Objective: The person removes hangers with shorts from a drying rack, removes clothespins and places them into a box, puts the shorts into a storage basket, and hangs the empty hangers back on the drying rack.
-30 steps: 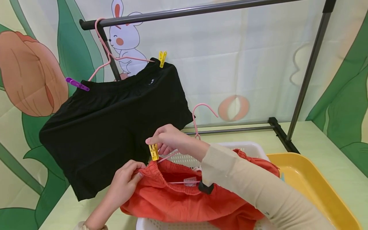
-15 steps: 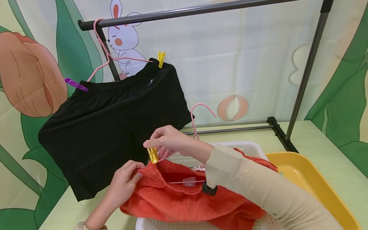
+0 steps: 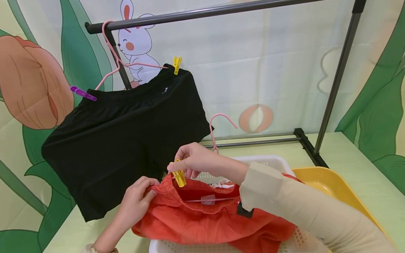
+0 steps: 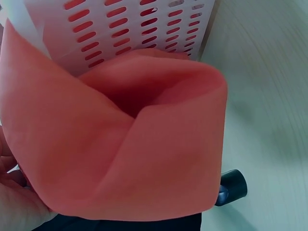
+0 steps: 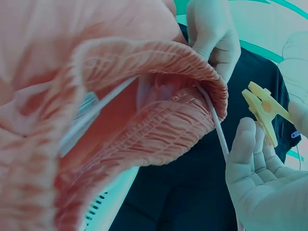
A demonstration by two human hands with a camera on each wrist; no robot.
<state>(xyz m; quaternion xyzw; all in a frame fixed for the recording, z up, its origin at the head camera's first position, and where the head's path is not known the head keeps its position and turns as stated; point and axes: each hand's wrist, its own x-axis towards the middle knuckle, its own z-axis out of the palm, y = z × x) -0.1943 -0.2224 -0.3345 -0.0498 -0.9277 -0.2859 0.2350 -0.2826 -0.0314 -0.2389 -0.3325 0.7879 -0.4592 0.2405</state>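
My left hand [image 3: 136, 203] pinches the left end of the elastic waistband of the red-orange shorts [image 3: 202, 225]. A pink hanger [image 3: 211, 131] runs inside the waistband, its hook rising behind my right wrist. My right hand [image 3: 199, 161] pinches a yellow clothespin [image 3: 179, 175] over the waistband opening near that end. In the right wrist view the clothespin [image 5: 265, 109] sits between thumb and fingers, apart from the cloth, while the hanger's arm passes by my fingers. Folded red-orange cloth fills most of the left wrist view, with part of my left hand [image 4: 19, 202] at its edge.
Black shorts [image 3: 126, 147] hang from a dark rail [image 3: 202, 13] on another pink hanger, held by a purple clothespin [image 3: 83, 93] and a yellow one. A white basket [image 3: 278, 163] stands under the red-orange shorts, with a yellow tray [image 3: 319, 175] to its right.
My right hand and the yellow clothespin have moved right and slightly down, from the waistband's left end to over its opening. My left hand keeps its hold on the shorts.
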